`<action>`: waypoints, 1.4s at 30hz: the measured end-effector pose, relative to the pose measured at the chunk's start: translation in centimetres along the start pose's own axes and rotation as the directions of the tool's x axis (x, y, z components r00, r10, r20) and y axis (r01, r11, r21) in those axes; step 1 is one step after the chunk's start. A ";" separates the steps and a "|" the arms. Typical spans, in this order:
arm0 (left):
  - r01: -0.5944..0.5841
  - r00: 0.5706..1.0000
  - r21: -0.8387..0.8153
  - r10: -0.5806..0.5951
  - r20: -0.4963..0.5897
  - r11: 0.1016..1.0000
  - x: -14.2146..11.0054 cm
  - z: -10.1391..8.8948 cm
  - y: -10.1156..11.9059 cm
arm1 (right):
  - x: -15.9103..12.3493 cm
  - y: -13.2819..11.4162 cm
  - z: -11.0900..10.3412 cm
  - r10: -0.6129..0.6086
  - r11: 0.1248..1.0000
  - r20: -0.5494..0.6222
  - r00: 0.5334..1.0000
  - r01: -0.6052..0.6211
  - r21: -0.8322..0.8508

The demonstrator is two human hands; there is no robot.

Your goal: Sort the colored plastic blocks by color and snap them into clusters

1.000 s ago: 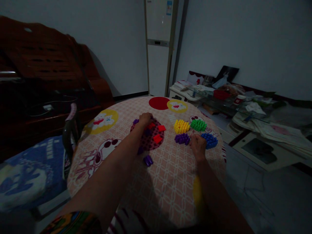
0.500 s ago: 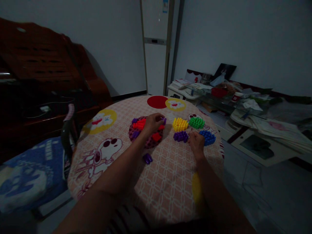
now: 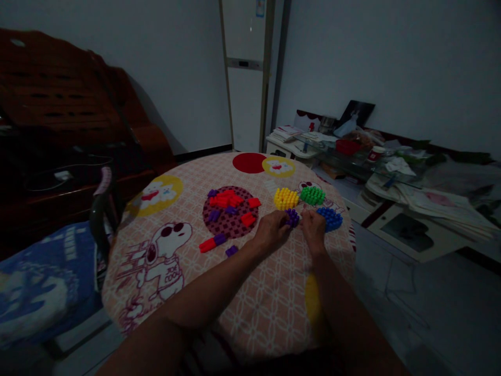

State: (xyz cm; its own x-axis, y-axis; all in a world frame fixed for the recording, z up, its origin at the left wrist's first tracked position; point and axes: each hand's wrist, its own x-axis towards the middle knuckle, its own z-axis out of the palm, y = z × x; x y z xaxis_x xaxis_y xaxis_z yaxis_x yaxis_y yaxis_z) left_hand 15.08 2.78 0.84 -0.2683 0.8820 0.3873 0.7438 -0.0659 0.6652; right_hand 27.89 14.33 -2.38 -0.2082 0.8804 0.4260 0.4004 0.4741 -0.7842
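My left hand (image 3: pixel 273 230) is closed at the left end of the purple block cluster (image 3: pixel 291 218), its fingers on purple plastic. Its fingertips hide part of that cluster. Just right of it is my right hand (image 3: pixel 313 230), fingers curled in, between the purple cluster and the blue block cluster (image 3: pixel 329 219); whatever it pinches is hidden. Behind the hands lie a yellow block cluster (image 3: pixel 286 198) and a green block cluster (image 3: pixel 312 196). To the left, loose red blocks (image 3: pixel 226 198) and purple blocks (image 3: pixel 214 215) are scattered over a dark round print.
A joined red and purple piece (image 3: pixel 212 243) and a purple block (image 3: pixel 231 251) lie nearer me on the round, cloth-covered table (image 3: pixel 270 297). A chair (image 3: pixel 50 282) stands at the left. A cluttered glass-topped cabinet (image 3: pixel 352 156) is at the right.
My left hand has moved from above the loose blocks, rightward with a purple block, to the purple cluster. My right hand has stayed beside that cluster. The view has shifted slightly.
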 end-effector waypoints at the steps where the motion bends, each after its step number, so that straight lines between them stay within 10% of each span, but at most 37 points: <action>1: -0.023 1.000 0.010 0.023 -0.003 1.000 0.0 0.2 0.0 | 0.0 0.0 0.0 0.009 1.000 -0.012 1.000 -0.009 -0.003; 13: -0.139 0.989 0.090 0.142 -0.033 0.986 -0.1 1.5 -0.7 | 0.2 0.5 0.1 0.016 1.000 0.016 1.000 -0.016 -0.011; 19: -0.043 0.983 0.184 0.075 -0.170 0.982 2.3 -4.5 -2.3 | 0.2 0.8 0.2 0.017 1.000 0.022 1.000 -0.017 0.011; 27: 0.452 0.864 0.349 -0.306 -0.401 0.821 3.8 -14.3 -13.8 | 0.1 0.4 0.1 0.011 1.000 0.021 1.000 -0.010 -0.008; 33: 0.574 0.818 0.442 -0.505 -0.275 0.689 4.5 -16.1 -17.3 | 0.1 0.1 0.0 0.002 1.000 0.040 0.999 -0.002 -0.007; 42: 0.604 0.794 0.265 -0.541 -0.276 0.752 5.0 -17.2 -17.1 | 0.1 0.3 0.1 -0.001 1.000 0.037 0.999 0.001 -0.008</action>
State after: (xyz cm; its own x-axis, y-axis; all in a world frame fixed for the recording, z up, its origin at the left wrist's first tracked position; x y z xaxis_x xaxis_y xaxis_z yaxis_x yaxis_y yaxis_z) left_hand -9.54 0.29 2.34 -0.7846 0.6075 0.1240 0.5591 0.6069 0.5649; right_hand 27.88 14.61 -2.64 -0.2412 0.8798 0.4096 0.4077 0.4748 -0.7800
